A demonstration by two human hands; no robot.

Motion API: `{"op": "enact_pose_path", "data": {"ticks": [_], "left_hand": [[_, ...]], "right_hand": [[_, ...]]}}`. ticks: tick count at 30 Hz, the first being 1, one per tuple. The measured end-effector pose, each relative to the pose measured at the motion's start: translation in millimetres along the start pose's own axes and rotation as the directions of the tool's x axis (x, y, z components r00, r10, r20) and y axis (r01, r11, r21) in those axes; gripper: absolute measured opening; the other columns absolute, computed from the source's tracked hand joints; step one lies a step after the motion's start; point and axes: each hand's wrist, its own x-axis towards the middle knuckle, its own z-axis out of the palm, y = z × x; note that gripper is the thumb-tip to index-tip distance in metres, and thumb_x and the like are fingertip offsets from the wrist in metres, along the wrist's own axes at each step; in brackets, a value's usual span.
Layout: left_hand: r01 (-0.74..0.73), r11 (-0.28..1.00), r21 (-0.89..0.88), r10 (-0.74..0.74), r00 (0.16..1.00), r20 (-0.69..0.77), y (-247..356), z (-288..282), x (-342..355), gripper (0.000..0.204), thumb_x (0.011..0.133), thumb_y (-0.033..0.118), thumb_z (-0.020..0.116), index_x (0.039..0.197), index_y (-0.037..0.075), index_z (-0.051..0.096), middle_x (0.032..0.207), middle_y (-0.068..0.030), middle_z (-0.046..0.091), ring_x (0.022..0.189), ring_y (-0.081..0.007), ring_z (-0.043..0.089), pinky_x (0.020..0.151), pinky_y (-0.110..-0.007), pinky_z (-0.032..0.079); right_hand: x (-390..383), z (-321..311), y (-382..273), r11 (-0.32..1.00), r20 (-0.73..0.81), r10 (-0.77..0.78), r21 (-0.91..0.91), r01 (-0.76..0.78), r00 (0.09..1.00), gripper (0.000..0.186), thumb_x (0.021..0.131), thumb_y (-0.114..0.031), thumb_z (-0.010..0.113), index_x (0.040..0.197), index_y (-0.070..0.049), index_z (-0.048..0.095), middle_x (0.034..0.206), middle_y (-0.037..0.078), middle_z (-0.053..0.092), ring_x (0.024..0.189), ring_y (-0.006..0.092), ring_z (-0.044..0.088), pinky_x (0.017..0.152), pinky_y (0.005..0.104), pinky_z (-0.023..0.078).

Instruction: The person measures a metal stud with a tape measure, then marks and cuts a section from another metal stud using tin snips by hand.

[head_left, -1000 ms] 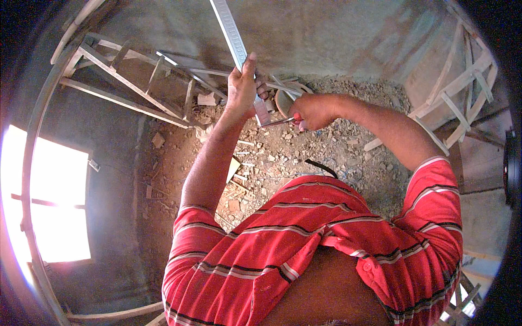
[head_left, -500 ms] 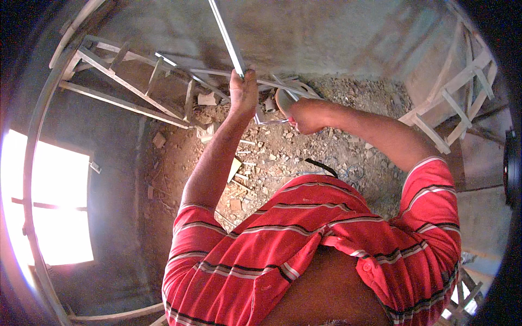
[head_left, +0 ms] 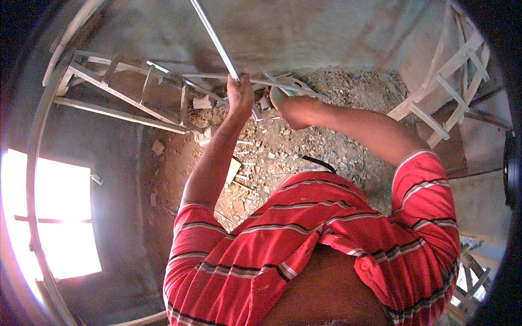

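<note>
Gripping a long pale metal straightedge [head_left: 215, 38], the left hand [head_left: 240, 96] is closed round its lower end, fingers wrapped tight, with the arm stretched out ahead of the red striped shirt [head_left: 304, 244]. The straightedge rises up and to the left from that fist, lying against the grey plastered wall [head_left: 304, 32], which looks like the reason for the firm, high grip: the bar has to stay flat on the surface. The right hand [head_left: 283, 100] sits just to the right of the straightedge's lower end, curled shut; something thin and pale shows beneath it, but I cannot tell what it is or whether the hand truly holds it. The right forearm comes in across the body, so both hands meet close together at the foot of the bar.

Left of the straightedge, a wooden ladder-like frame [head_left: 119, 92] leans along the wall, propped with its rails running down toward the hands. Well to the right of the straightedge, another wooden frame [head_left: 435, 103] stands against the corner. Below the straightedge, the floor [head_left: 272, 157] is strewn with rubble, dust and broken pieces. Far to the lower left of it, a bright window opening [head_left: 54, 217] glares white.
</note>
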Motion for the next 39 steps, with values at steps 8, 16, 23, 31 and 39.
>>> {"op": "enact_pose_path", "data": {"ticks": [8, 16, 23, 31, 39], "left_hand": [[0.121, 0.990, -0.077, -0.114, 0.990, 0.084, -1, 18, -20, 0.030, 0.101, 0.023, 0.057, 0.123, 0.004, 0.053, 0.095, -0.0012, 0.057, 0.082, -0.0121, 0.047, 0.072, -0.030, 0.042], [0.163, 0.981, -0.110, -0.157, 0.986, 0.058, -28, 20, -24, 0.030, 0.100, 0.038, 0.059, 0.104, 0.009, 0.052, 0.075, 0.0031, 0.047, 0.060, -0.0080, 0.045, 0.049, -0.028, 0.040], [0.292, 0.922, -0.255, -0.237, 0.945, 0.224, -12, 19, -37, 0.029, 0.097, 0.039, 0.064, 0.093, 0.014, 0.050, 0.067, 0.0039, 0.045, 0.056, -0.0084, 0.044, 0.049, -0.027, 0.039], [0.263, 0.943, -0.205, -0.214, 0.949, 0.232, -6, 15, -43, 0.034, 0.095, 0.045, 0.064, 0.096, 0.014, 0.049, 0.070, 0.0031, 0.044, 0.058, -0.0091, 0.043, 0.051, -0.027, 0.036], [0.207, 0.978, -0.036, -0.205, 0.977, 0.051, 0, 3, -51, 0.053, 0.097, 0.064, 0.044, 0.104, 0.011, 0.051, 0.079, -0.0015, 0.042, 0.068, -0.0125, 0.041, 0.059, -0.030, 0.037]], "right_hand": [[-7, 35, 15, 0.997, -0.111, 0.014, 0.073, -0.006, 0.994, 0.017, 0.080, -0.010, 0.065, 0.087, 0.004, 0.072, 0.088, 0.025, 0.071, 0.084, 0.0397, 0.071, 0.072, 0.0509, 0.056], [9, 60, 18, 0.999, -0.191, 0.030, -0.012, -0.033, 0.981, 0.020, 0.075, -0.008, 0.064, 0.091, 0.000, 0.073, 0.084, 0.023, 0.071, 0.084, 0.0404, 0.071, 0.074, 0.0509, 0.056], [35, 81, 44, 0.985, 0.067, -0.172, 0.038, 0.170, 0.983, 0.015, 0.071, -0.013, 0.066, 0.084, -0.004, 0.067, 0.080, 0.016, 0.071, 0.070, 0.0339, 0.068, 0.061, 0.0521, 0.052], [63, 94, 53, 0.983, 0.200, -0.153, 0.132, 0.128, 0.968, 0.010, 0.074, -0.014, 0.064, 0.076, -0.004, 0.062, 0.076, 0.017, 0.068, 0.066, 0.0343, 0.064, 0.064, 0.0480, 0.051], [35, 73, 9, 0.999, 0.069, 0.027, -0.022, -0.026, 0.997, 0.027, 0.071, -0.007, 0.067, 0.098, -0.003, 0.073, 0.093, 0.019, 0.073, 0.087, 0.0376, 0.071, 0.072, 0.0483, 0.055]]}}
